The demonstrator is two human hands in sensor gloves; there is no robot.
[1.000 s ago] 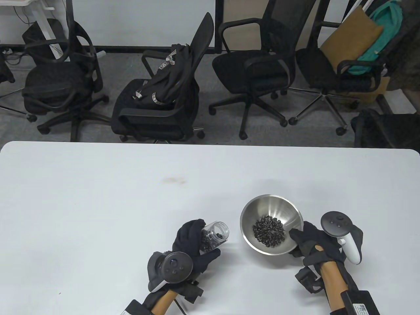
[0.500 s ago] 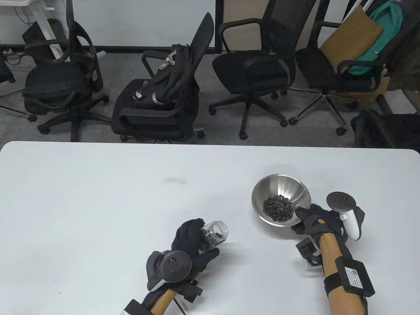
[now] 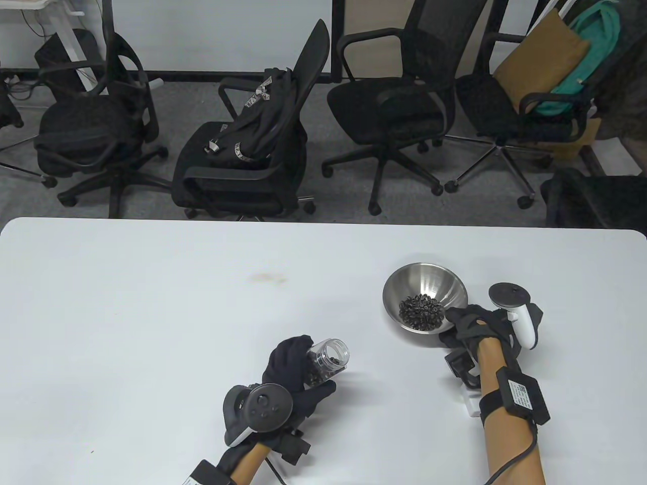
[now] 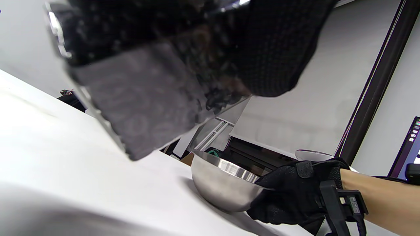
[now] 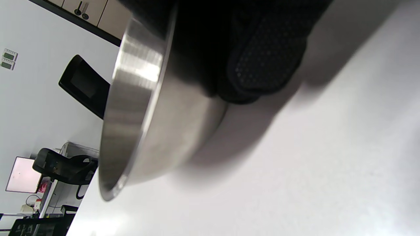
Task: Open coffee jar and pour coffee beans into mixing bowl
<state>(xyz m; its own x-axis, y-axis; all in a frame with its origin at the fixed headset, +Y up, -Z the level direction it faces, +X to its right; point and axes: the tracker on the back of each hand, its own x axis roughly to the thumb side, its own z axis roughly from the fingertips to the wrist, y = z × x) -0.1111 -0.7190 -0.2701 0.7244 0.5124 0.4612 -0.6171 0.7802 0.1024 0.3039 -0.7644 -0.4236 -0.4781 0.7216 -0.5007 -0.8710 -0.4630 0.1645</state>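
Note:
My left hand grips a clear plastic coffee jar, lid off, tilted with its mouth up and to the right, a few beans left inside. In the left wrist view the jar fills the top. My right hand holds the near right rim of a steel mixing bowl with a heap of coffee beans in it. The bowl sits low on the table, right of centre. It also shows in the left wrist view and the right wrist view. The jar's lid is not in view.
The white table spreads wide to the left and far side. Several black office chairs stand beyond the far edge. A small brown stain marks the table's middle.
My right hand has carried the bowl away from me and down to the table, levelling it. My left hand with the jar has stayed almost still.

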